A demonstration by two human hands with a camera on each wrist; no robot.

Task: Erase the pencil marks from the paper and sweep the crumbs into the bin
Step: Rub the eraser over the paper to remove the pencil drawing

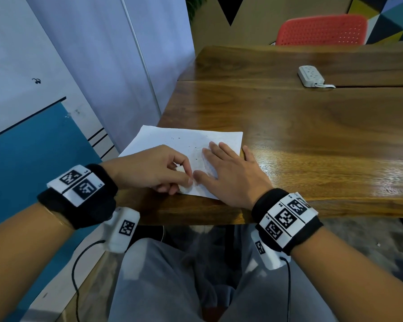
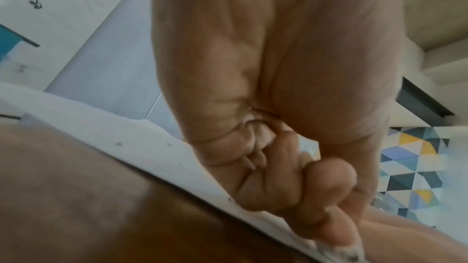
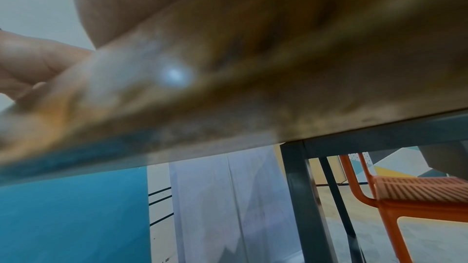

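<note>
Head view looks down over the table [image 1: 289,135]; wrist views sit low and close at its near edge.

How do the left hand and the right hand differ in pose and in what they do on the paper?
The left hand is curled and pinches a small white eraser; the right hand holds nothing. The left hand's fingers are bent at the near edge of the paper; the right hand's lie straight and spread, flat on the sheet. Both rest on the paper and wear black wristbands with markers.
</note>
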